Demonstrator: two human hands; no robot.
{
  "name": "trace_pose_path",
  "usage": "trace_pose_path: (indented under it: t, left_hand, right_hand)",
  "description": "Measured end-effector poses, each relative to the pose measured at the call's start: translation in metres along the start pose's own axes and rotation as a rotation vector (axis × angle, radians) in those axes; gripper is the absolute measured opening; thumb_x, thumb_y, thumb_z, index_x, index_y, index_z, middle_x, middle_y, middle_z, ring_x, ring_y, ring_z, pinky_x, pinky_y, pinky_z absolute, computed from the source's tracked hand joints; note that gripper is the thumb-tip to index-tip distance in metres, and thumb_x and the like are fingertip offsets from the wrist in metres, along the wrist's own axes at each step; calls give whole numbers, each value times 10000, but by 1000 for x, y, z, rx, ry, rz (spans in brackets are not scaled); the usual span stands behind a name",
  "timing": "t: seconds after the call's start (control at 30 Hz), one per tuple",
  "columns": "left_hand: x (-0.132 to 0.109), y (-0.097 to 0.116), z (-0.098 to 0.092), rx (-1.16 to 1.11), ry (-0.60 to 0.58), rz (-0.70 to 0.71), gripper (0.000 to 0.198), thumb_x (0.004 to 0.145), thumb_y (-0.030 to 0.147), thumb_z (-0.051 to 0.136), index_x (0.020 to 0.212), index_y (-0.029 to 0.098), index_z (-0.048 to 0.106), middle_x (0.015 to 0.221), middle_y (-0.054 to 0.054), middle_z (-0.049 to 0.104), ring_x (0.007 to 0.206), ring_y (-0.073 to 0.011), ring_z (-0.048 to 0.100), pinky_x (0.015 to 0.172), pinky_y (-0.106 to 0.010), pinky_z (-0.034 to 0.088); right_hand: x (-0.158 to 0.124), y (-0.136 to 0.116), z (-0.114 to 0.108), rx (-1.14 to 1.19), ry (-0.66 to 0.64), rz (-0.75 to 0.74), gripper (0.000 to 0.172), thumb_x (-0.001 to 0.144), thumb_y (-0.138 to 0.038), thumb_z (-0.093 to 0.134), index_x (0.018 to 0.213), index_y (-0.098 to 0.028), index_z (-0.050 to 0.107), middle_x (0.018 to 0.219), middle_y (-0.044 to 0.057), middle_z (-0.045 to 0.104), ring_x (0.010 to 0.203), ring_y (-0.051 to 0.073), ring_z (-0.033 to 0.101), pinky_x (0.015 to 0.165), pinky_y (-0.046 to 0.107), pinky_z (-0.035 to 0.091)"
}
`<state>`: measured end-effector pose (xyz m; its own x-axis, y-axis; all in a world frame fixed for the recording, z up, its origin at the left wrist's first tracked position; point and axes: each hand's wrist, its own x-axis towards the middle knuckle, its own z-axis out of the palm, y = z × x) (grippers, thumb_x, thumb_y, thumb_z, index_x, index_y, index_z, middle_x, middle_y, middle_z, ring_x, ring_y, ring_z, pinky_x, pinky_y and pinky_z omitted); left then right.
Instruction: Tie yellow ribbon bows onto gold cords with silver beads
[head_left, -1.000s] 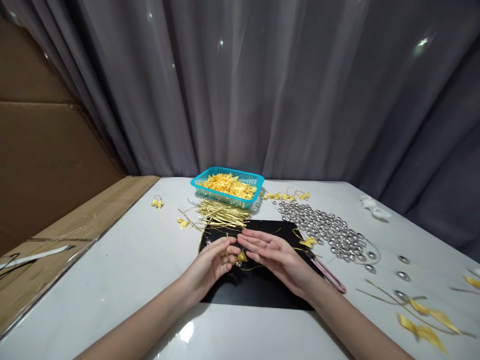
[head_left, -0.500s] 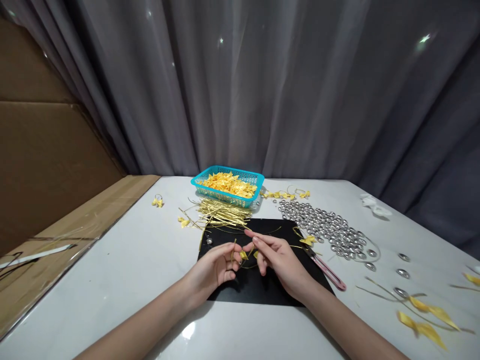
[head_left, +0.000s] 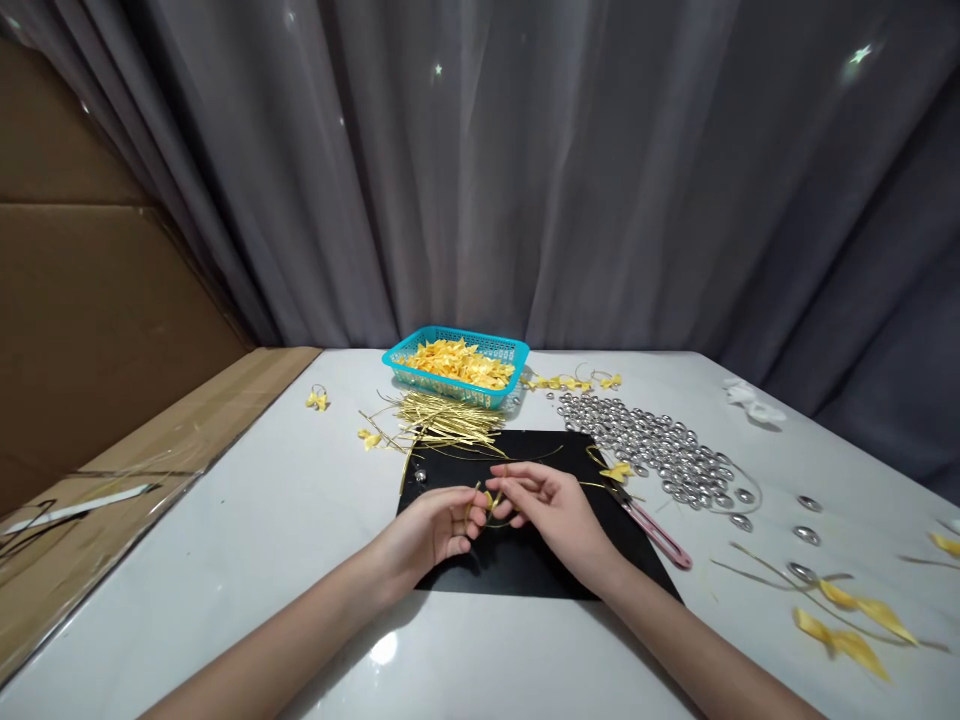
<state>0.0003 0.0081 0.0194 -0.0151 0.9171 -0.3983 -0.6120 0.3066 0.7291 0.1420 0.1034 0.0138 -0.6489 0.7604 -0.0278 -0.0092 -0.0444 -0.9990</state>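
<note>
My left hand point(head_left: 435, 525) and my right hand point(head_left: 551, 508) meet over a black mat point(head_left: 517, 575). Between their fingertips is a small yellow ribbon bow point(head_left: 491, 501), largely covered by the fingers. A thin gold twist tie runs with it; my left fingers pinch one end, and my right thumb and forefinger pinch the other. Its lower part curves below the bow. On the mat's left side lies one silver bead point(head_left: 420, 476). By the right edge rest another yellow bow point(head_left: 617, 471) and a pink-handled cutter point(head_left: 660, 535).
A blue basket point(head_left: 390, 362) of yellow bows stands behind a pile of gold twist ties point(head_left: 450, 420). Silver beads point(head_left: 660, 445) spread to the right. Loose bows with ties point(head_left: 844, 640) lie front right, a white scrap point(head_left: 752, 403) farther back. Cardboard point(head_left: 97, 440) borders the left.
My right hand has moved slightly left, bringing the two hands closer together. The bow between them is now more covered by fingers. The whole view has shifted slightly.
</note>
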Motion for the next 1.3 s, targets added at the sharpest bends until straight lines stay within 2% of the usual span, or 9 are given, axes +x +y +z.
trace_pose_path:
  t: [0.07, 0.1, 0.17, 0.23, 0.37, 0.7, 0.83, 1.1, 1.3]
  left_hand:
    - [-2, 0, 2, 43, 3, -13, 136, 719, 242, 692, 732, 106, 685, 646, 0, 623, 556, -47, 532, 530, -143, 383]
    - [-3, 0, 3, 66, -2, -25, 144, 719, 247, 695, 741, 104, 691, 658, -7, 638, 561, -48, 536, 536, -142, 384]
    - [-5, 0, 4, 111, -3, -50, 160, 720, 256, 699, 754, 100, 704, 674, -21, 660, 560, -47, 538, 546, -140, 388]
    - [-6, 2, 4, 155, 8, -65, 175, 722, 265, 697, 765, 97, 714, 679, -32, 673, 549, -45, 531, 547, -138, 387]
    - [-6, 6, 1, 235, -10, -93, 175, 720, 265, 686, 763, 100, 726, 675, -47, 686, 499, -40, 486, 491, -140, 352]
    - [-9, 13, 4, 271, 54, -125, 148, 704, 220, 640, 681, 100, 724, 603, -34, 658, 446, -31, 404, 454, -139, 317]
    - [-7, 14, 2, 310, 68, -124, 160, 683, 224, 629, 673, 95, 724, 585, -33, 646, 447, -32, 397, 452, -144, 301]
    - [-9, 18, 2, 332, 60, -98, 173, 667, 234, 599, 647, 103, 710, 570, -29, 633, 419, -37, 332, 448, -183, 261]
    - [-11, 17, 2, 374, 23, -52, 214, 694, 300, 633, 656, 102, 705, 575, -37, 638, 419, -38, 354, 446, -197, 230]
  right_hand:
    - [-1, 6, -1, -212, 57, -180, 260, 789, -346, 621, 916, -136, 708, 815, 88, 724, 521, 120, 633, 475, 225, 503]
    - [-1, 9, -2, -328, 69, -315, 243, 821, -318, 586, 925, -139, 711, 802, 87, 723, 527, 126, 635, 497, 240, 519]
    - [-3, 12, -5, -581, 48, -611, 249, 877, -244, 508, 994, -142, 703, 819, 90, 718, 620, 146, 663, 591, 261, 549]
    - [-5, 13, -8, -830, -19, -835, 303, 915, -179, 428, 1105, -134, 659, 863, 97, 705, 717, 152, 676, 641, 248, 550]
    - [-7, 9, -12, -1147, -112, -1023, 352, 946, -145, 339, 1198, -119, 583, 890, 101, 690, 699, 124, 667, 581, 200, 528]
    - [-9, 4, -10, -1226, -72, -1192, 343, 971, -138, 282, 1102, -71, 592, 799, 78, 688, 601, 99, 630, 497, 192, 465]
    - [-9, 3, -9, -1258, -90, -1251, 286, 953, -116, 347, 1071, -55, 600, 781, 73, 683, 613, 111, 631, 483, 212, 451]
    - [-10, 4, -9, -1292, -102, -1286, 258, 922, -80, 404, 1061, -17, 612, 739, 75, 656, 593, 124, 615, 468, 230, 432]
    - [-11, 6, -9, -1300, -131, -1294, 276, 907, -64, 401, 1049, -36, 636, 708, 81, 649, 573, 125, 585, 485, 226, 430]
